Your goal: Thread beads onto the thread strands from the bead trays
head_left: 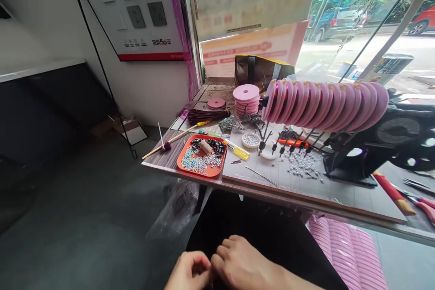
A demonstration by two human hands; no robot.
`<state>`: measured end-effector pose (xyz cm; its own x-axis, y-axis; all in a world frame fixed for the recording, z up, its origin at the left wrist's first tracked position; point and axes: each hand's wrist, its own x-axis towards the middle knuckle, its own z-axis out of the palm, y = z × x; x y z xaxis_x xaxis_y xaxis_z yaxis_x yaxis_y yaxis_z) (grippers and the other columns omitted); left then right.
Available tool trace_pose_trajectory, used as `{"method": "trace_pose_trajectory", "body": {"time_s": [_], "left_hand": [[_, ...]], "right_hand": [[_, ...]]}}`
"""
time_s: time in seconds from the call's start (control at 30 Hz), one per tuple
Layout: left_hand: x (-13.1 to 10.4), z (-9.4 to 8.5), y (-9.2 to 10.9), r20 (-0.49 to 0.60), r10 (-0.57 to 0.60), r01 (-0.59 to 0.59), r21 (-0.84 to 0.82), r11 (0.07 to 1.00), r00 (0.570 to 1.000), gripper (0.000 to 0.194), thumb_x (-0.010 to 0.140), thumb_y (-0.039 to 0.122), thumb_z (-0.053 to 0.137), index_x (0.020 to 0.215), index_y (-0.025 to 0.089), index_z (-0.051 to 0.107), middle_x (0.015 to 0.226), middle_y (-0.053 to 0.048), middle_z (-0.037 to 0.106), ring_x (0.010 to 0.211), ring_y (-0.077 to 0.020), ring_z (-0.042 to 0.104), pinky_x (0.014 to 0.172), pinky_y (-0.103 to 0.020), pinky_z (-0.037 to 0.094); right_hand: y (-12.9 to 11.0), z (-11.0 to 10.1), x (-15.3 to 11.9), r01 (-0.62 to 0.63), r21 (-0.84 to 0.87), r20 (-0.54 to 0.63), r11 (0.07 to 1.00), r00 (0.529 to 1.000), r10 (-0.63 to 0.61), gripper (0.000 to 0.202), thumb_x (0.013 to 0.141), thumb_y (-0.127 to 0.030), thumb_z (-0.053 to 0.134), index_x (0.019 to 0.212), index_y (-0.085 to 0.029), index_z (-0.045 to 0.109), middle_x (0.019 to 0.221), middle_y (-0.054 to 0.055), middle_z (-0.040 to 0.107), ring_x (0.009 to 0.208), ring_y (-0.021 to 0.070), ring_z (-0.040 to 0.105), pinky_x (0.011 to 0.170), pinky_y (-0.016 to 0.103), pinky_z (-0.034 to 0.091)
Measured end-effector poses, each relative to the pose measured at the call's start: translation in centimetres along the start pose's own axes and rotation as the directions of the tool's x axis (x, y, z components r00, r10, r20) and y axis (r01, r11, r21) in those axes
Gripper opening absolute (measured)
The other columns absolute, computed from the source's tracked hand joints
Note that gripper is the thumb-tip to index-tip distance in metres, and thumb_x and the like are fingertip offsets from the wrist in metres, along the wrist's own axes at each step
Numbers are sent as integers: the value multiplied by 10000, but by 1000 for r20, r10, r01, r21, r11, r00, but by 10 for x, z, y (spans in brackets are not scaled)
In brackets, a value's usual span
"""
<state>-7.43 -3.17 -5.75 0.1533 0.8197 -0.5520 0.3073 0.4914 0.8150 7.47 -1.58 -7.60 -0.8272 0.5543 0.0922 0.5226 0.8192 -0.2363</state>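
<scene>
My left hand [192, 271] is at the bottom of the view over my lap, thumb and index finger curled together in a pinch. Right beside it, my right hand [243, 263] is closed, its fingertips meeting those of the left. Whatever lies between the fingers is too small or hidden to make out. Dark cloth [251, 217] covers my lap beneath both hands. On the table edge ahead sits an orange tray [181, 161] with blue, silver and black small pieces and a cork-like cylinder [205, 147]. A thin metal rod [261, 176] lies to its right.
A black stand [350, 170] carries a row of pink discs [326, 104]. Behind are stacked pink spools [246, 95] and a dark bag [261, 70]. A yellow-handled tool [239, 151], a white bead dish [250, 140] and pliers [424, 206] lie on the table [163, 156].
</scene>
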Motion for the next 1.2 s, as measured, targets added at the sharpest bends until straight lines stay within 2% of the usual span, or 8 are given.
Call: {"method": "trace_pose_trajectory", "body": {"time_s": [0.1, 0.23, 0.3, 0.37, 0.43, 0.53, 0.77, 1.2], "left_hand": [[8, -21, 7, 56, 12, -28, 296, 955, 998, 118, 590, 222, 625, 496, 160, 590, 458, 34, 543, 512, -137, 482, 520, -239, 338], [12, -30, 74, 160, 305, -339, 585, 737, 939, 99, 685, 149, 580, 640, 201, 652, 619, 26, 629, 599, -145, 537, 572, -235, 371], [23, -21, 115, 117, 565, -506, 616, 604, 817, 133, 782, 169, 524, 735, 205, 642, 748, -3, 635, 687, -151, 557, 641, -248, 406], [41, -5, 146, 91, 768, -598, 687, 412, 633, 134, 810, 170, 515, 775, 203, 640, 830, -30, 624, 821, -178, 554, 751, -285, 414], [60, 12, 165, 129, 819, -537, 809, 239, 559, 118, 800, 153, 531, 784, 197, 639, 848, -43, 602, 849, -203, 526, 769, -324, 408], [81, 27, 173, 154, 794, -413, 901, 131, 588, 88, 788, 164, 553, 780, 195, 635, 849, -47, 577, 835, -217, 502, 754, -353, 408], [90, 28, 176, 183, 754, -404, 907, 118, 631, 74, 768, 147, 571, 723, 188, 613, 844, -49, 560, 832, -221, 486, 744, -355, 401], [87, 15, 180, 137, 789, -574, 760, 304, 599, 137, 820, 153, 490, 757, 186, 607, 735, -21, 649, 719, -168, 585, 670, -273, 427]], "right_hand": [[6, 2, -3, -120, 231, -7, 965, 992, 125, 82, 777, -184, 584, 696, -172, 587, 642, -6, 643, 542, 125, 560, 505, 228, 344], [11, -14, -9, -314, 576, -24, 755, 916, 399, 117, 779, -117, 537, 750, -173, 636, 701, -5, 659, 619, 109, 586, 561, 170, 386], [13, -21, -12, -358, 727, 8, 585, 857, 515, 130, 767, -118, 532, 737, -163, 651, 675, 1, 648, 598, 111, 569, 542, 166, 383], [14, -26, -15, -362, 807, 29, 467, 814, 580, 135, 749, -130, 534, 699, -153, 658, 634, 6, 628, 560, 113, 538, 514, 174, 368], [15, -29, -19, -349, 838, 28, 419, 795, 606, 134, 731, -134, 536, 688, -144, 662, 622, 11, 615, 545, 112, 516, 501, 178, 356], [15, -31, -24, -327, 865, 26, 380, 786, 617, 134, 715, -132, 535, 681, -148, 663, 622, 9, 607, 545, 110, 503, 505, 179, 354], [17, -34, -28, -297, 903, 41, 309, 777, 628, 125, 720, -180, 534, 657, -153, 639, 592, -5, 556, 520, 104, 450, 485, 187, 320], [17, -39, -30, -284, 946, 107, 157, 730, 675, 156, 731, -255, 517, 629, -146, 565, 536, -31, 437, 506, 101, 372, 477, 208, 265]]}}
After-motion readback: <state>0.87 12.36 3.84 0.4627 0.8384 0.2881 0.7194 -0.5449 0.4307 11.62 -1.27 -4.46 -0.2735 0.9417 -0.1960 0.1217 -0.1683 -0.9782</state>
